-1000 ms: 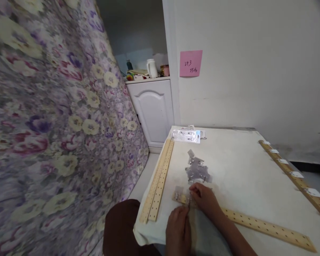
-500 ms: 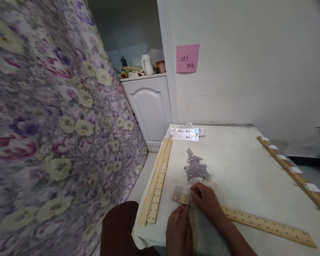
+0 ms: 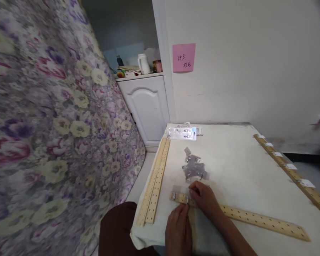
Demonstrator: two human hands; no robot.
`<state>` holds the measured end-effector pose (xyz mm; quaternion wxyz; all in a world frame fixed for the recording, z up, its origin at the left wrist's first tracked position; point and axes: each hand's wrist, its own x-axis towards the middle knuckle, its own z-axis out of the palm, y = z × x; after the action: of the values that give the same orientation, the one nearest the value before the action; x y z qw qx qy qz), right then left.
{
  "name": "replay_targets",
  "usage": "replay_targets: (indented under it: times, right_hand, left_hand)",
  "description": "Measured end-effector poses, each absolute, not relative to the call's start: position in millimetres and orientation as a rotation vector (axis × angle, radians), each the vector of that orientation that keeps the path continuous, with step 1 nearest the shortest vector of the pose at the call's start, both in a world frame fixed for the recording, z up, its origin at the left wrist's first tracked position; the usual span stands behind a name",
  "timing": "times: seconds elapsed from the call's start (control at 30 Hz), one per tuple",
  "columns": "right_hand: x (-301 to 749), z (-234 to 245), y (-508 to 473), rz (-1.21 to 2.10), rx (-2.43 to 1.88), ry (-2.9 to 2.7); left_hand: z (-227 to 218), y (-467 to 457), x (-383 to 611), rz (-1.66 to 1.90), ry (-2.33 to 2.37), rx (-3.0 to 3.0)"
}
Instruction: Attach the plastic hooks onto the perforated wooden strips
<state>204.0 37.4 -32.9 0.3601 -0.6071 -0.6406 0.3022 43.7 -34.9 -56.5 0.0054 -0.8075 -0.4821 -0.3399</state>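
Observation:
A long wooden strip with rows of holes (image 3: 264, 219) lies across the front of the table, passing beneath my right wrist. Near its left end a small metal clip with a clear plastic tab (image 3: 174, 195) sits across the wood. Just right of it is a second metal clip (image 3: 187, 200); the fingertips of my left hand (image 3: 178, 225) press together at its lower end. My right hand (image 3: 206, 200) is closed in a pinch at the clear plastic beside that clip, the fingers partly hiding it. Beyond my hands lies a pile of clear tabs and metal clips (image 3: 194, 168).
Two more holed strips (image 3: 156, 188) lie along the left edge. A holed strip bearing white cards (image 3: 290, 166) runs along the right edge. Clear packaging (image 3: 181, 133) sits at the back left of the cloth-covered table (image 3: 229, 153). A floral curtain (image 3: 56, 124) hangs at left.
The view has shifted slightly, moving everything a little left. Both hands remain at the second clip, with little finger movement.

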Motion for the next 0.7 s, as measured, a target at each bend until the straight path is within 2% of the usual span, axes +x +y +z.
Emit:
replay_targets:
  times: [0.7]
  right_hand:
    - [203.4,-36.5,39.6,0.787,-1.586,-1.648]
  left_hand:
    - [-57.2,-33.6,44.0,-1.019,-1.488,-2.531]
